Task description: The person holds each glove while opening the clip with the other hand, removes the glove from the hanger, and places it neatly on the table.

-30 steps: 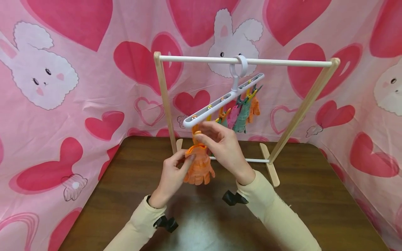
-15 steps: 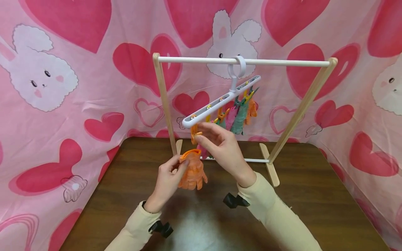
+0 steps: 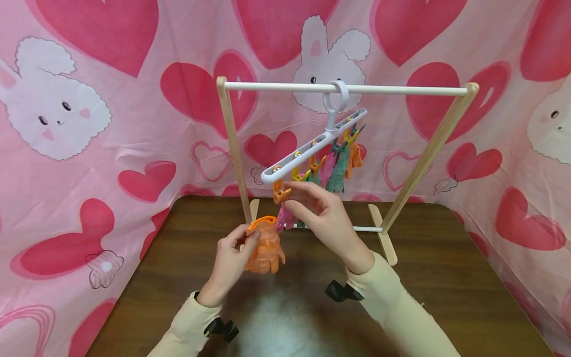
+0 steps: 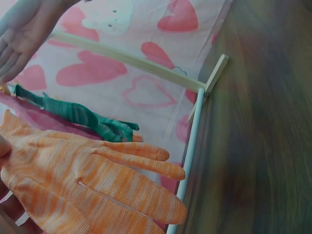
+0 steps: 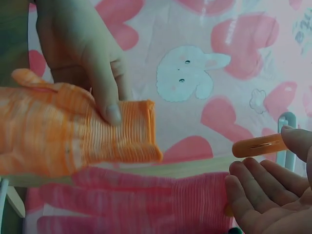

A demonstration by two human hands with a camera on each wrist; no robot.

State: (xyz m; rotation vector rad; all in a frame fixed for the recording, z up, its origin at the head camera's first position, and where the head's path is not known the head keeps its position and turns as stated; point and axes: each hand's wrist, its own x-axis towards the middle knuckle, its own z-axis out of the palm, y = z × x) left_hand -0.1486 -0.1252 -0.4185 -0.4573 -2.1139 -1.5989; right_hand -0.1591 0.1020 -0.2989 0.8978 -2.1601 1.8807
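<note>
My left hand (image 3: 229, 260) pinches an orange striped knit glove (image 3: 267, 248) near its cuff, thumb in front, the glove's fingers dangling down. Its ribbed cuff faces me in the right wrist view, where the left thumb (image 5: 111, 105) presses on it. Up and right of the glove, my right hand (image 3: 327, 218) is beside an orange clothespin (image 3: 280, 192) at the hanger's near end. The right thumb looks to be at the clothespin's end, the other fingers loosely bent below, apart from it. A gap separates the clothespin from the glove.
A white hanger (image 3: 312, 148) hangs slantwise from the rack's white bar (image 3: 401, 90). Further clothespins on it hold several gloves, including a pink glove (image 5: 195, 200) and a green glove (image 4: 73, 111). The wooden rack post (image 3: 430, 153) stands right, on the brown table (image 3: 446, 297).
The orange glove has come away from the clothespin, moving left and down in my left hand. My right hand has loosened around the clothespin and shifted slightly right.
</note>
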